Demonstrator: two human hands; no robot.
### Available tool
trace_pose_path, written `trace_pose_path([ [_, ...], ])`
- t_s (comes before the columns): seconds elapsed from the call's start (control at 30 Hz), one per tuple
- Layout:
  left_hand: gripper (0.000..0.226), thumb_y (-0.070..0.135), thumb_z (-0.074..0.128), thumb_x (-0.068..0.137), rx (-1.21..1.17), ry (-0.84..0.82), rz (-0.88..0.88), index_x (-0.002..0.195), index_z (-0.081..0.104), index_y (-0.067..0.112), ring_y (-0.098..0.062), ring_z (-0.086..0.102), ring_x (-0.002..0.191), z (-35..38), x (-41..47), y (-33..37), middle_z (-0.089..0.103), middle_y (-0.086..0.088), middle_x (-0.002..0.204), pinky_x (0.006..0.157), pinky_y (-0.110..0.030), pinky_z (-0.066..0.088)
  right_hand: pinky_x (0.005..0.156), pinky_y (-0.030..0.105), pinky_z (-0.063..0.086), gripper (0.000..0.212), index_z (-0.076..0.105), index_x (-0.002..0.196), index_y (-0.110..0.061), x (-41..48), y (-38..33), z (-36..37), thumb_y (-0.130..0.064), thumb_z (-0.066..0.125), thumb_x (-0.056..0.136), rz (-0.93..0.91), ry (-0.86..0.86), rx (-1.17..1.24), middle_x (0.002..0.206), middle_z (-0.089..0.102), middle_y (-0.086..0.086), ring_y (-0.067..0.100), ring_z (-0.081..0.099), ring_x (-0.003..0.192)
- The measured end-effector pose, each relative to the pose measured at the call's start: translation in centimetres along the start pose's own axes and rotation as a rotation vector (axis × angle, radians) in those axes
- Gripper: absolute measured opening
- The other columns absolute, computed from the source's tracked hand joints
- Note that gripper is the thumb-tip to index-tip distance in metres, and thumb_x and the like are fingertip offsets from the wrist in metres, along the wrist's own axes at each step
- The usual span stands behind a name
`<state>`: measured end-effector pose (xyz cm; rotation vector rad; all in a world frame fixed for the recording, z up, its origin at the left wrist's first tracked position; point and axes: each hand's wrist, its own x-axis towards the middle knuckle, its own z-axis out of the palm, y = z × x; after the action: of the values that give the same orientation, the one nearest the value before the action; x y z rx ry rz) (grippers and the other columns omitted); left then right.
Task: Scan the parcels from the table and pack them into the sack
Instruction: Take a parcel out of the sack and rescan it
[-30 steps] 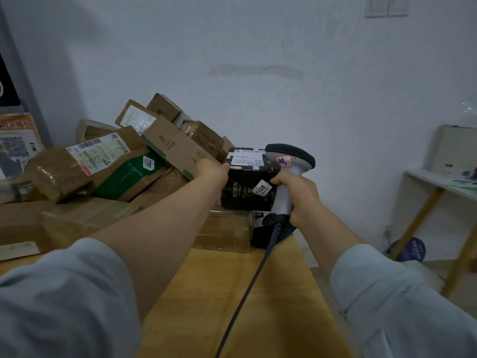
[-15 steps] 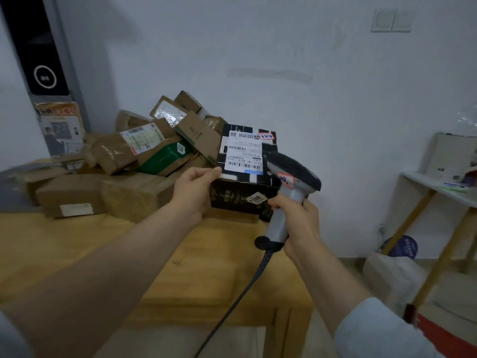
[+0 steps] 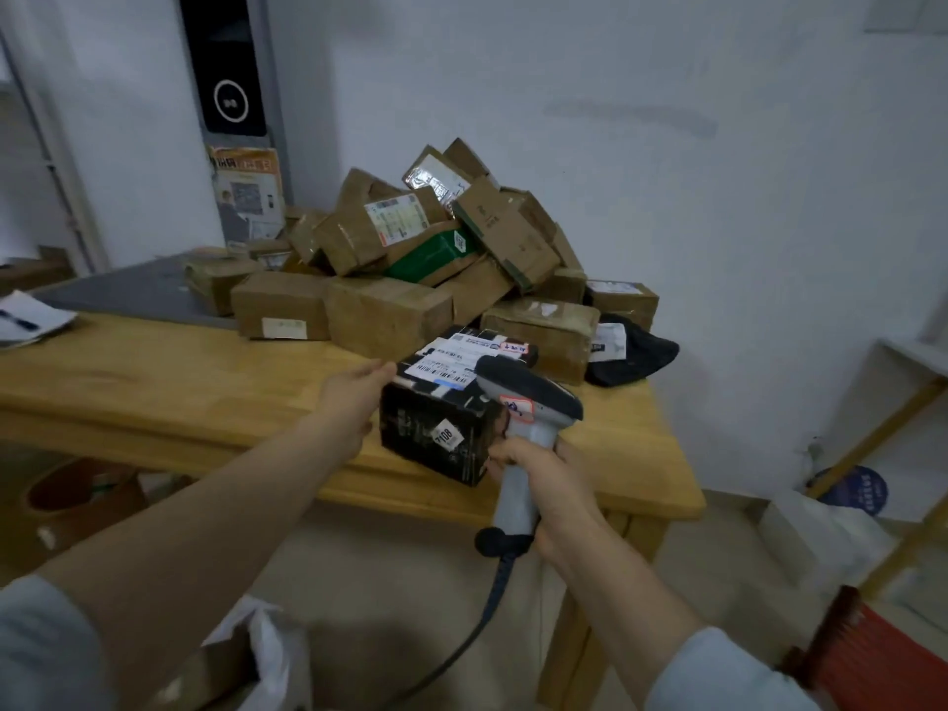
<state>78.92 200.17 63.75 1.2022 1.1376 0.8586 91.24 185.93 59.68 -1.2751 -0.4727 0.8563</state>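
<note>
A black box parcel (image 3: 436, 428) with a white shipping label on top and a "7108" sticker on its front is held over the front edge of the wooden table (image 3: 154, 372). My left hand (image 3: 349, 402) grips its left side, thumb on top. My right hand (image 3: 544, 474) grips the handle of a grey barcode scanner (image 3: 528, 397), whose dark head lies just over the parcel's right top corner. A pile of brown cardboard parcels (image 3: 390, 310) covers the back of the table. The white edge of a sack (image 3: 272, 654) shows below my left arm.
A black soft-bag parcel (image 3: 641, 351) lies at the table's right rear. The scanner's cable (image 3: 461, 644) hangs down toward the floor. A white shelf with wooden legs (image 3: 913, 361) stands at the right, a red object (image 3: 882, 659) at the bottom right, and a brown round container (image 3: 77, 495) under the table.
The black parcel has come off the pile, tilted label-up, then dropped toward the table's front edge with my left hand. The scanner followed it. My view has pulled back from the table.
</note>
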Motion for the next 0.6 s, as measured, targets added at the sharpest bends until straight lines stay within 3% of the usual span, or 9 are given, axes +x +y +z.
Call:
trace_pose_path([
  [0.07, 0.076, 0.053, 0.065, 0.082, 0.38, 0.045, 0.211, 0.147, 0.037, 0.024, -0.028, 0.026, 0.14, 0.3, -0.5, 0.0, 0.029, -0.009, 0.154, 0.11, -0.045, 0.027, 0.069, 0.033, 0.051, 0.021, 0.062, 0.095, -0.007, 0.5, -0.8, -0.3, -0.001, 0.068, 0.075, -0.032, 0.04, -0.039, 0.088, 0.064, 0.009, 0.022, 0.06, 0.081],
  [0.13, 0.096, 0.075, 0.058, 0.071, 0.911, 0.052, 0.471, 0.15, 0.029, 0.03, -0.029, 0.008, 0.145, 1.3, -1.7, 0.0, 0.015, -0.005, 0.159, 0.115, -0.048, 0.014, 0.073, 0.034, 0.047, 0.026, 0.06, 0.102, -0.009, 1.5, -1.9, -1.1, -0.003, 0.067, 0.078, -0.055, 0.115, -0.036, 0.094, 0.061, 0.006, 0.02, 0.058, 0.085],
  [0.23, 0.098, 0.086, 0.044, 0.068, 1.363, 0.022, 0.677, 0.149, 0.029, 0.032, -0.025, 0.017, 0.142, 2.7, -2.1, -0.6, 0.027, 0.0, 0.155, 0.115, -0.047, 0.007, 0.077, 0.038, 0.048, 0.033, 0.06, 0.111, -0.007, 3.6, -3.2, -2.4, -0.005, 0.067, 0.079, -0.082, 0.214, -0.005, 0.102, 0.062, 0.01, 0.026, 0.059, 0.094],
  [0.33, 0.075, 0.077, 0.044, 0.079, 1.481, 0.036, 0.776, 0.137, 0.047, 0.031, -0.018, 0.039, 0.131, 2.7, -1.5, -0.9, 0.049, 0.006, 0.14, 0.113, -0.046, 0.01, 0.077, 0.039, 0.052, 0.03, 0.061, 0.106, -0.008, 5.3, -3.9, -3.2, -0.003, 0.068, 0.078, -0.092, 0.245, -0.003, 0.1, 0.063, 0.01, 0.027, 0.059, 0.091],
  [0.43, 0.048, 0.059, 0.053, 0.082, 1.443, -0.075, 0.828, 0.118, 0.059, 0.028, -0.014, 0.049, 0.119, 1.1, -0.6, 0.0, 0.059, 0.009, 0.122, 0.11, -0.041, 0.017, 0.078, 0.04, 0.051, 0.023, 0.063, 0.094, -0.014, 6.4, -4.2, -3.5, -0.001, 0.068, 0.076, -0.099, 0.214, -0.019, 0.099, 0.064, 0.009, 0.025, 0.059, 0.089],
  [0.53, 0.052, 0.039, 0.063, 0.084, 1.426, -0.185, 0.75, 0.133, 0.052, 0.025, -0.015, 0.046, 0.123, -1.5, 0.2, 1.3, 0.053, 0.008, 0.137, 0.107, -0.033, 0.025, 0.077, 0.037, 0.05, 0.021, 0.064, 0.093, -0.012, 7.2, -4.2, -3.2, 0.0, 0.067, 0.076, -0.105, 0.182, -0.051, 0.097, 0.065, 0.007, 0.023, 0.058, 0.089],
  [0.6, 0.055, 0.024, 0.064, 0.087, 1.378, -0.138, 0.67, 0.139, 0.048, 0.027, -0.018, 0.044, 0.129, -3.5, 1.2, 1.6, 0.048, 0.005, 0.144, 0.107, -0.033, 0.03, 0.078, 0.034, 0.049, 0.02, 0.066, 0.086, -0.016, 8.0, -4.3, -2.7, 0.002, 0.066, 0.078, -0.121, 0.15, -0.058, 0.096, 0.066, 0.004, 0.021, 0.058, 0.089],
])
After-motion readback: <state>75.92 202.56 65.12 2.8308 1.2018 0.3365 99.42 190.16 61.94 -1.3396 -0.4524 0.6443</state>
